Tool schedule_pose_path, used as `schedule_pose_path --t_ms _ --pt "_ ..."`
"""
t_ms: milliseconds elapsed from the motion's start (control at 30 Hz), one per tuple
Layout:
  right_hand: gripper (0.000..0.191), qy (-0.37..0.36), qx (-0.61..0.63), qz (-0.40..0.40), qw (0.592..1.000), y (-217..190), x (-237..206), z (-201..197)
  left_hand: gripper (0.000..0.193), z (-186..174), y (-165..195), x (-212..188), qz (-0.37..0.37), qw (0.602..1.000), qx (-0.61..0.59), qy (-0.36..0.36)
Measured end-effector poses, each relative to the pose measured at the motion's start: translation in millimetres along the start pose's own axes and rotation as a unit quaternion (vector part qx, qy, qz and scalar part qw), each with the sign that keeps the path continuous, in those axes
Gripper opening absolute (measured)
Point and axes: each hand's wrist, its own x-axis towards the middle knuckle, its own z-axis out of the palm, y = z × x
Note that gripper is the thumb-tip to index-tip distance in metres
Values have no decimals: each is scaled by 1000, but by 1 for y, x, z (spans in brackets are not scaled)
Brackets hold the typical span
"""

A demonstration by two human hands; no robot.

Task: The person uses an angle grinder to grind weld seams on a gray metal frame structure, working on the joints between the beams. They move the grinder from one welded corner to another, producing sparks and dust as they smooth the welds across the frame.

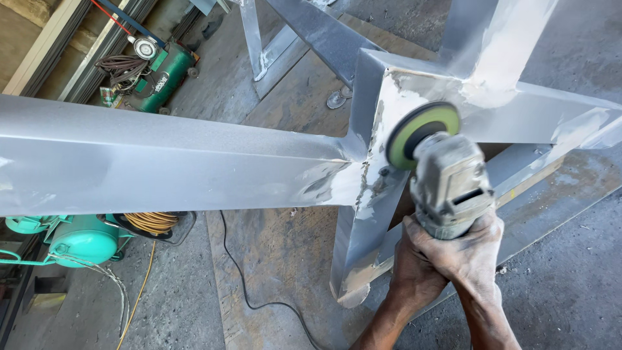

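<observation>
Above both hands [447,256], grinder [447,181] against steel frame [382,116].

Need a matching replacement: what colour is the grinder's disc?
Green disc with dark rim, head view.

Dusty bare hands [447,253], no sleeves

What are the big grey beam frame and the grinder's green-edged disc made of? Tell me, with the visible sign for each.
Big grey beam frame: probably steel, matte grey coat, bare whitish patches ground at the joints. Green-edged round disc: likely an abrasive sanding pad, dark face; exact material unclear.
</observation>
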Motion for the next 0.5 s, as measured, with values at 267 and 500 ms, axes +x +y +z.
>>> schedule_pose_path --t_ms 267,500 --pt "54 54 48 40 997 11 5 -4 56 2 -5 6 -63 997 35 -15" --pt "46 -7 19 5 1000 8 -6 -3 54 6 -19 -8 -21 1000 -11 9"
